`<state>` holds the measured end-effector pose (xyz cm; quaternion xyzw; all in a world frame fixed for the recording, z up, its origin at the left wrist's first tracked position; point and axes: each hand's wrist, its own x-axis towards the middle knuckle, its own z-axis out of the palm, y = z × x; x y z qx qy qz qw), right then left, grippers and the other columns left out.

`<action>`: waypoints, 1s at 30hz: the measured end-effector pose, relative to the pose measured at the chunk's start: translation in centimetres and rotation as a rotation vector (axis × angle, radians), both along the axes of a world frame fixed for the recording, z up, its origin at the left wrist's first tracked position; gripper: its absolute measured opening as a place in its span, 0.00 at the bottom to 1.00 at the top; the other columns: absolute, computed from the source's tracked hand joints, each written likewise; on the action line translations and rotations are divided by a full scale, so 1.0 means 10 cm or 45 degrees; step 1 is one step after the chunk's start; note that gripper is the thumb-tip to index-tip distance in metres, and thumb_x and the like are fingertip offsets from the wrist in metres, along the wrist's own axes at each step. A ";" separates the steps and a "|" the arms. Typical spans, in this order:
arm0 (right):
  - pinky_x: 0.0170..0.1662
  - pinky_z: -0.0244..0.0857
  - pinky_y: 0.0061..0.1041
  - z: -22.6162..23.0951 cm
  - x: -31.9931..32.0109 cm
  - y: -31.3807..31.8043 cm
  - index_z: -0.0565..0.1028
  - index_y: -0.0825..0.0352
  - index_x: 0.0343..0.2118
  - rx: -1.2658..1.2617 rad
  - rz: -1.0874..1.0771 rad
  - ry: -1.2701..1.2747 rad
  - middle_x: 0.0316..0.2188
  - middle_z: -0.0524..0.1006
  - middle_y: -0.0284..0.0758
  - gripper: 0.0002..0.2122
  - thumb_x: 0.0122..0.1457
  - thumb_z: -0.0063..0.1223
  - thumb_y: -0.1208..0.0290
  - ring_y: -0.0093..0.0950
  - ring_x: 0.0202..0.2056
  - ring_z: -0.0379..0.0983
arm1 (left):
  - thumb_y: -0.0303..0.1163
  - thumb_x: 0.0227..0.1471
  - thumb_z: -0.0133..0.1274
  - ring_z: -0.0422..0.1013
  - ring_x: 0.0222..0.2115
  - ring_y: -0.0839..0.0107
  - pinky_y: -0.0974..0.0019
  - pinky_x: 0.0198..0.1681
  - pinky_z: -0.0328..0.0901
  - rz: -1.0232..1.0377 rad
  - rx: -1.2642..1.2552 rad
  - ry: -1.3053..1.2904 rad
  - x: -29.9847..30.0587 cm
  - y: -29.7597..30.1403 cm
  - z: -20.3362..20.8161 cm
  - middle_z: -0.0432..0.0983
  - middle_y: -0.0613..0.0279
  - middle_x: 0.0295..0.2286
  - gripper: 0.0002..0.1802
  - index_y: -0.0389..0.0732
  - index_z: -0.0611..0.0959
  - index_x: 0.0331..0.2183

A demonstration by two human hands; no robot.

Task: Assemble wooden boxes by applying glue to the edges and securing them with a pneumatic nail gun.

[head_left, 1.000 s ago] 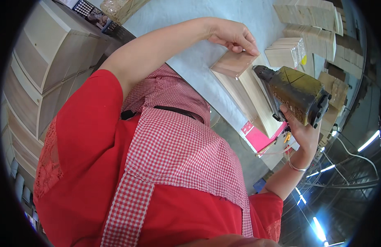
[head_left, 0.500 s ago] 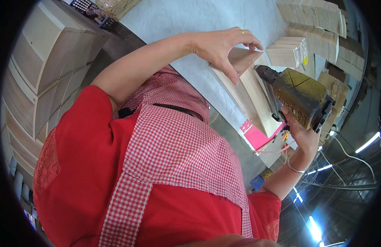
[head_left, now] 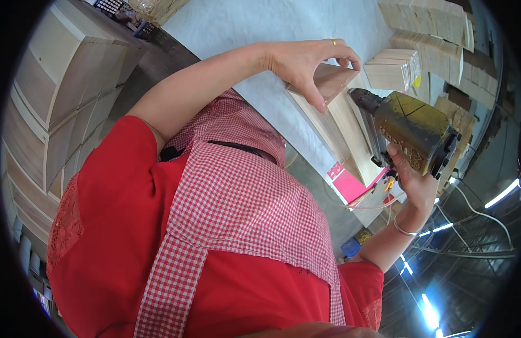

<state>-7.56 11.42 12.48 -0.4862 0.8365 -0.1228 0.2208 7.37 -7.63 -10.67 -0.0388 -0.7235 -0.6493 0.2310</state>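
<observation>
My left hand (head_left: 302, 65) arches over one end of a wooden box frame, thumb on the near side and fingers on the far side, gripping its short end board (head_left: 331, 81). Long pale side boards (head_left: 326, 128) run from that end toward the table's near right edge. My right hand (head_left: 413, 179) is wrapped round the handle of a worn yellow and black nail gun (head_left: 412, 127), partly hidden behind the tool. The nail gun is tilted beside the frame's right side; whether its nose touches the wood I cannot tell.
Stacks of thin wooden boards (head_left: 391, 70) stand on the pale blue-white table (head_left: 243, 28) at the far right. A pink sheet (head_left: 350, 186) lies by the near edge. Large stacked wooden boxes (head_left: 74, 84) rise at my left. A hose (head_left: 378, 207) hangs near my right forearm.
Almost nothing differs. The nail gun and my right hand have shifted very slightly; both hands keep their grips.
</observation>
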 end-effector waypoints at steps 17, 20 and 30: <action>0.38 0.63 0.23 -0.06 -0.10 -0.22 0.75 0.72 0.45 -0.096 -0.081 -0.010 0.36 0.78 0.33 0.21 0.50 0.69 0.72 0.22 0.33 0.70 | 0.38 0.25 0.71 0.61 0.53 0.63 0.57 0.58 0.58 -0.027 0.014 0.006 -0.01 0.00 -0.01 0.64 0.60 0.49 0.50 0.45 0.67 0.54; 0.19 0.52 0.16 -0.07 -0.12 -0.24 0.79 0.69 0.39 -0.146 0.001 0.044 0.23 0.76 0.26 0.16 0.51 0.69 0.66 0.12 0.17 0.61 | 0.38 0.26 0.71 0.61 0.53 0.63 0.57 0.58 0.58 -0.027 0.009 0.005 -0.01 0.01 -0.01 0.64 0.59 0.49 0.50 0.44 0.67 0.54; 0.46 0.68 0.25 0.05 -0.01 -0.20 0.76 0.72 0.45 0.019 -0.155 0.037 0.41 0.80 0.34 0.19 0.51 0.69 0.71 0.24 0.40 0.74 | 0.41 0.30 0.71 0.59 0.57 0.60 0.57 0.60 0.57 0.091 -0.078 0.006 0.09 0.09 -0.04 0.62 0.55 0.54 0.54 0.44 0.64 0.59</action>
